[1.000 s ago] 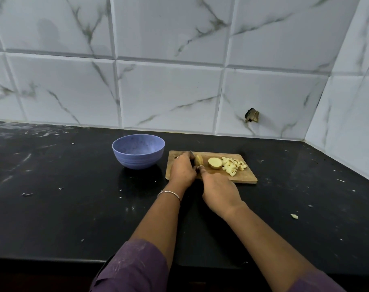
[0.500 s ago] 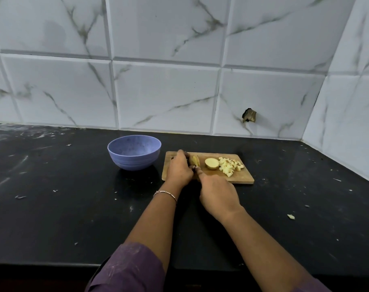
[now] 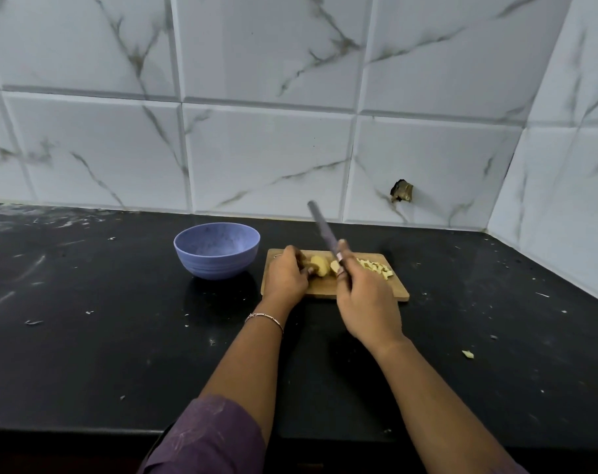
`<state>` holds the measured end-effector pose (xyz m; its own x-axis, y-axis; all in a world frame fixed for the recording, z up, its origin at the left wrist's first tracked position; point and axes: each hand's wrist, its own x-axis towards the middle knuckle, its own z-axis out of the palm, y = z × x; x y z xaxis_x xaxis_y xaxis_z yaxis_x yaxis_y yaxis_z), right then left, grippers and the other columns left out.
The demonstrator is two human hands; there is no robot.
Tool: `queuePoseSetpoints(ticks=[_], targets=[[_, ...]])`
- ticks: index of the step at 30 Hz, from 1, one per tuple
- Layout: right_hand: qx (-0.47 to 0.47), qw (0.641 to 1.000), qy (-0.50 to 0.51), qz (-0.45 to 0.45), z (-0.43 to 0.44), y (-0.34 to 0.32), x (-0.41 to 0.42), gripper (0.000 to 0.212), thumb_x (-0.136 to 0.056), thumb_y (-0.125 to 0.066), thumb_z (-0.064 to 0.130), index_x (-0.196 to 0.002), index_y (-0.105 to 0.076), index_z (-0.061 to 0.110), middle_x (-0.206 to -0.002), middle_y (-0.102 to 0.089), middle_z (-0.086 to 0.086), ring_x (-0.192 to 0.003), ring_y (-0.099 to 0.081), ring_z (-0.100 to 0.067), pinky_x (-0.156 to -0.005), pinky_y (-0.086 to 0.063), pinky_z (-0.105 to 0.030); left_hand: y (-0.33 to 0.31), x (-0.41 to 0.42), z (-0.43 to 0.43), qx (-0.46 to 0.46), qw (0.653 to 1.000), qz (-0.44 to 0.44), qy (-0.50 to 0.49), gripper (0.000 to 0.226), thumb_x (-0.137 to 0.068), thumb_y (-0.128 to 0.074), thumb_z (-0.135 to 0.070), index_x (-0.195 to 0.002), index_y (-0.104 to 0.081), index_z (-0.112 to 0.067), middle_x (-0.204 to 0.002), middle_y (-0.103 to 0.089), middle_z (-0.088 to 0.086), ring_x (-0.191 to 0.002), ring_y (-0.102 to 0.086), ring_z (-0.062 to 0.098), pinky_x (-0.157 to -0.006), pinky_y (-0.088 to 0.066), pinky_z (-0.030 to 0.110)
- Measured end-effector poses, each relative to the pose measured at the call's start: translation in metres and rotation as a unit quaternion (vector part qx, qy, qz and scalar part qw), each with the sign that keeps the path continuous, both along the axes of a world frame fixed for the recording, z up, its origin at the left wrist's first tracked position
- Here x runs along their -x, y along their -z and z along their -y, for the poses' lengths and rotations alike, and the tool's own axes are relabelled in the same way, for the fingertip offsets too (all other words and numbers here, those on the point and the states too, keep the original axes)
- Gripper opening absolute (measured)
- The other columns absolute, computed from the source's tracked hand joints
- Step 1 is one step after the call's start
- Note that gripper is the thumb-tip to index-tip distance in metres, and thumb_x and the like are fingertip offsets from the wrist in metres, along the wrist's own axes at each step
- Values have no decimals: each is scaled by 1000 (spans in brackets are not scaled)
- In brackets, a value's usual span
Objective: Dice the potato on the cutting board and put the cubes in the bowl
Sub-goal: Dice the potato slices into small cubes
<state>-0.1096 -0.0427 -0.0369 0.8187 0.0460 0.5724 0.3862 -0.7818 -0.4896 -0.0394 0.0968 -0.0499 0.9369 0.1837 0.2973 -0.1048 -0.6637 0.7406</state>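
Observation:
A wooden cutting board (image 3: 398,292) lies on the black counter. On it a pale potato piece (image 3: 320,265) stands at the left, and my left hand (image 3: 285,278) holds its left end with curled fingers. A slice (image 3: 334,267) lies just right of it. Several potato cubes (image 3: 376,268) are piled at the board's right end. My right hand (image 3: 366,299) grips a knife (image 3: 323,230) whose blade is lifted and points up and to the left, above the potato. The blue bowl (image 3: 216,250) stands left of the board and looks empty.
The black counter (image 3: 103,336) carries scattered crumbs and a stray potato bit (image 3: 467,354) at the right. Marble tile walls rise behind and at the right, with a broken hole (image 3: 401,192) in the back wall.
The knife was down at the potato between my hands; now my right hand has raised the blade off the board, tip pointing up and left. The left hand still holds the potato.

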Motion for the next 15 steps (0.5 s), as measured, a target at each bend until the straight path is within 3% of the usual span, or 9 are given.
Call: queuePoseSetpoints(ticks=[2, 4, 6, 9, 12, 15], targets=[[-53, 998, 38, 28, 1, -1, -4, 58, -105, -41, 22, -157, -18, 29, -88, -54, 7, -79, -53, -8, -69, -45, -26, 0, 1, 0, -12, 1000, -3, -2, 19, -94, -64, -19, -110, -59, -9, -108, -66, 8, -100, -60, 22, -79, -45, 28], [-87, 994, 57, -18, 3, 0, -10, 59, -105, -40, 20, -159, -15, 25, -99, -56, 2, -87, -54, -11, -74, -47, -27, -2, 3, 1, -12, 1000, -3, -7, 18, -96, -62, -23, -108, -60, -10, -104, -64, 6, -94, -56, 18, -75, -40, 25], [-104, 991, 30, -83, 3, 1, -14, 55, -106, -41, 20, -157, -23, 25, -97, -58, 3, -81, -54, -9, -66, -42, -20, -3, 5, 2, -9, 1000, 5, -18, 19, -95, -62, -26, -106, -59, -11, -98, -60, 3, -91, -54, 16, -75, -40, 26], [-34, 996, -1, -88, -1, 4, -11, 50, -106, -41, 23, -155, -31, 28, -88, -57, 7, -72, -53, -6, -52, -32, -16, -4, 8, 2, -9, 1000, 7, -26, 24, -96, -60, -26, -116, -59, -12, -98, -60, 1, -95, -59, 19, -76, -43, 26], [24, 994, 4, -104, -3, 7, -7, 50, -106, -39, 25, -155, -30, 28, -91, -57, 5, -77, -54, -10, -57, -37, -24, -4, 8, 2, -44, 999, 1, -6, 38, -98, -55, -25, -135, -54, -16, -118, -67, 8, -112, -60, 23, -88, -45, 29], [49, 992, 17, -116, -4, 7, -6, 51, -105, -39, 25, -156, -29, 30, -93, -58, 5, -82, -53, -12, -64, -39, -27, -4, 8, 2, -47, 999, -3, 2, 38, -98, -56, -24, -135, -57, -15, -121, -67, 7, -109, -62, 19, -91, -47, 28]])
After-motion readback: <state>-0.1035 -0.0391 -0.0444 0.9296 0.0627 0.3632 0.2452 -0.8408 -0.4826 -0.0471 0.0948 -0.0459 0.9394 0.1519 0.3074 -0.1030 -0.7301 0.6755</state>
